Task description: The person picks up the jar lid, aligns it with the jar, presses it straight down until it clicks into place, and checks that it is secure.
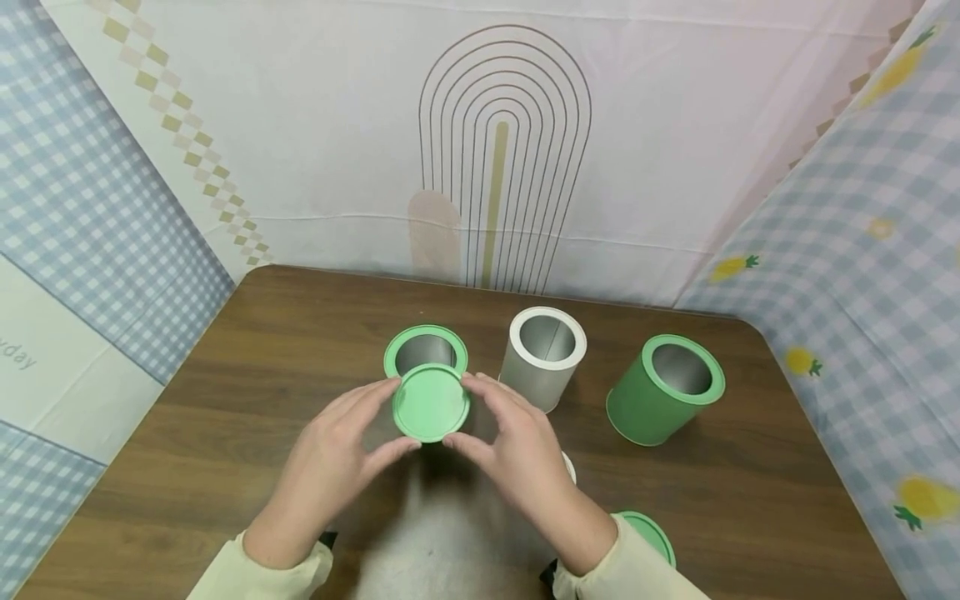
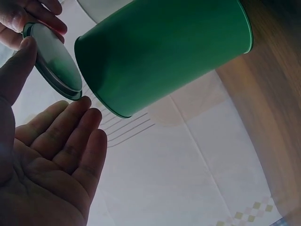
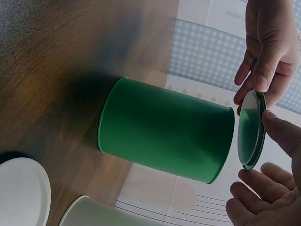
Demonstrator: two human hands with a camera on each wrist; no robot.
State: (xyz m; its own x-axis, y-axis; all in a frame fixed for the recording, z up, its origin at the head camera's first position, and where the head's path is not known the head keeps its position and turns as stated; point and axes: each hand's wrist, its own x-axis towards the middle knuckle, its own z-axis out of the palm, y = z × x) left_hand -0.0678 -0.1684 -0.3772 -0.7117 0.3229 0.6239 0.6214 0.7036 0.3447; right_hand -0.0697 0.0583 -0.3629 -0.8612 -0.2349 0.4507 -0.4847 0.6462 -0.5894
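Note:
A round green lid is held up level with the mouth of a green can, just in front of it and apart from it. My left hand pinches the lid's left edge between thumb and fingertips. On the opposite edge, my right hand grips it the same way. Seen from the right wrist, the lid tilts beside the can's open end, its underside facing the can. The can stands upright on the table, its rim partly hidden by the lid in the head view.
An open white can stands right of the green one, and another open green can is farther right. A second green lid lies near my right sleeve. A white lid rests on the wooden table, mostly behind my right hand in the head view.

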